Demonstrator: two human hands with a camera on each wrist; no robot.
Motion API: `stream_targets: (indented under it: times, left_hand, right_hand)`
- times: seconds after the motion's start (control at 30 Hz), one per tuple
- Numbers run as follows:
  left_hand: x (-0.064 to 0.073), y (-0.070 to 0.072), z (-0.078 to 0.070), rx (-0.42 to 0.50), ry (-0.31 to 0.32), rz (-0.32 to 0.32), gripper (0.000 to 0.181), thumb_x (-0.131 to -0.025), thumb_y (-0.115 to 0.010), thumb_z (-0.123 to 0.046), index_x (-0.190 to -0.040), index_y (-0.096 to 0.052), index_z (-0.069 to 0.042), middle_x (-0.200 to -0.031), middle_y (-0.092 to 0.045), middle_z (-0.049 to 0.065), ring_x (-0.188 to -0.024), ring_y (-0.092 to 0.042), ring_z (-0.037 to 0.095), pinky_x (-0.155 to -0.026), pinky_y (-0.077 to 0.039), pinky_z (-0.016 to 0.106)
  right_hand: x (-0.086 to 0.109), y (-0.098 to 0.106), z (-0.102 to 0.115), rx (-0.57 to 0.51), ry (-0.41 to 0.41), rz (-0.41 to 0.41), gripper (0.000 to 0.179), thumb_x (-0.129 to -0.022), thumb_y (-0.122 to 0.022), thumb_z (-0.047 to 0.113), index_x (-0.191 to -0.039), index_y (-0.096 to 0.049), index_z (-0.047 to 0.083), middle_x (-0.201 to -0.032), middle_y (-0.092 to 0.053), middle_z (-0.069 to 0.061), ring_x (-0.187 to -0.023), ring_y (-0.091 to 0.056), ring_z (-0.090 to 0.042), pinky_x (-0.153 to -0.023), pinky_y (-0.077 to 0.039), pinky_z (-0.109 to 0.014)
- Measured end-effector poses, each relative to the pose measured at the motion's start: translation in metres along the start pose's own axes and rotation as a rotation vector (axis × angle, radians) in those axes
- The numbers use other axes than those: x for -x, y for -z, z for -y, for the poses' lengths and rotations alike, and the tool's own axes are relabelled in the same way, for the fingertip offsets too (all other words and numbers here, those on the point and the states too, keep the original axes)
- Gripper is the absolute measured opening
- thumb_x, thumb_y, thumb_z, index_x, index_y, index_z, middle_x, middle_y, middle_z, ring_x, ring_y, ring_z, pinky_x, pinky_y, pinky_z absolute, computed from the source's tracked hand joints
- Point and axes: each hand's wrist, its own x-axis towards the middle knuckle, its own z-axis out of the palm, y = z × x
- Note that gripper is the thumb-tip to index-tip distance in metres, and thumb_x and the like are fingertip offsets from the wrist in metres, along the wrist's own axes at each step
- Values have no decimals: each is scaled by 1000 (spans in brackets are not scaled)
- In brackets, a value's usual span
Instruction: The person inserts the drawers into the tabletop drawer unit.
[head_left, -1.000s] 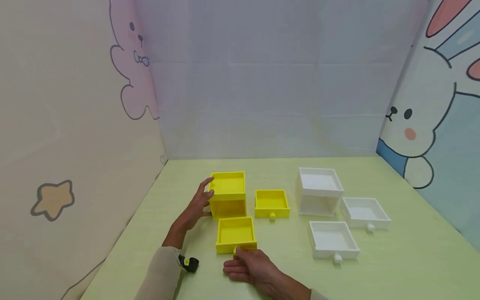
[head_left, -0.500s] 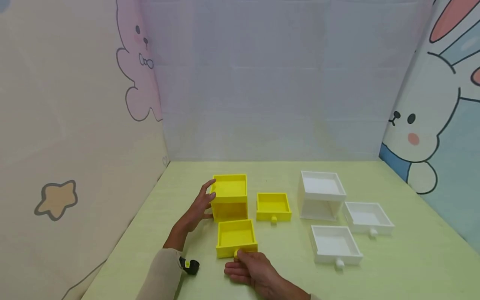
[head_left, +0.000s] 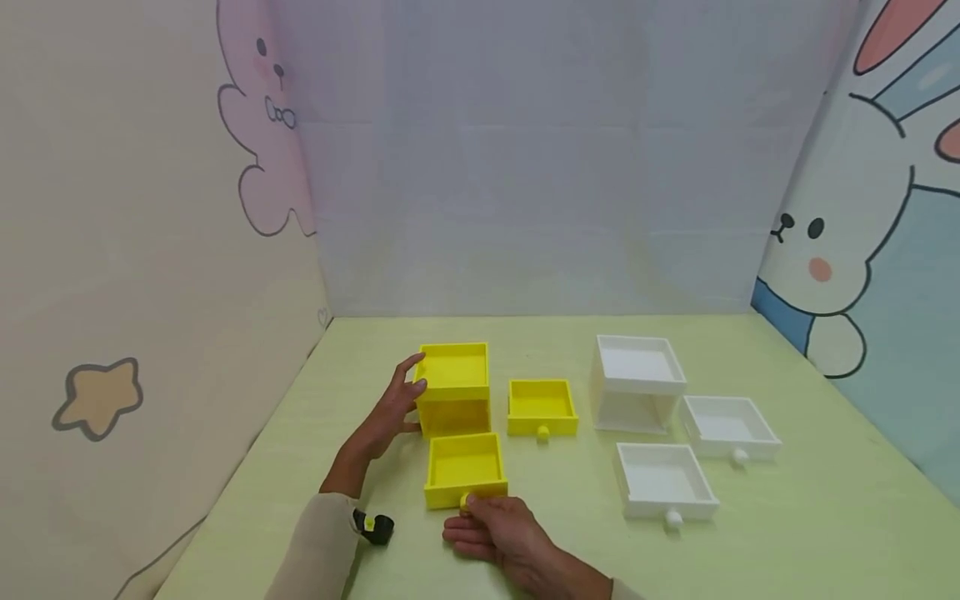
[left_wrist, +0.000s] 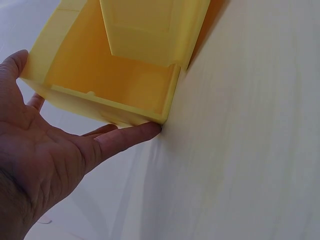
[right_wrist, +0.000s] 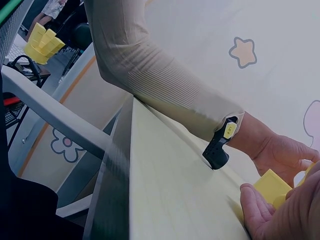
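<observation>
A yellow cabinet shell [head_left: 453,371] stands on the table, its front opening facing me. My left hand [head_left: 388,421] lies against its left side with spread fingers; in the left wrist view the fingers [left_wrist: 125,140] run nearly straight along the wall. Directly before the opening sits a yellow drawer [head_left: 465,462], its back end at the cabinet's mouth. My right hand [head_left: 510,537] pinches that drawer's round knob [head_left: 465,502] between thumb and forefinger, the other fingers extended below. A second yellow drawer [head_left: 540,400] rests to the cabinet's right, untouched.
To the right stand a white cabinet shell [head_left: 640,375] and two white drawers, one in front [head_left: 663,475] and one beside it [head_left: 729,421]. Printed fabric walls enclose the table [head_left: 570,533] at the back and sides. A black wrist camera [head_left: 375,527] sits on my left wrist.
The yellow drawer in my right hand has shifted slightly left relative to the cabinet. My left hand stays against the cabinet's side. The head view has swayed a little.
</observation>
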Motion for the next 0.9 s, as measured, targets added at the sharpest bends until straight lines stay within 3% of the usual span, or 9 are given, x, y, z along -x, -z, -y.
stream_targets:
  times: [0.9]
  left_hand:
    - [1,-6,-2,-9,2,-54,50,-105,-46,-41,-149,-21,-37,-149,-29,23,-133,-42,50,-92,-45,67]
  right_hand:
    - [-11,-11,1,21,50,-14,30,-106,-48,13,-111,-61,-14,-98,-73,-22,-87,-74,-25,-77,-58,-36]
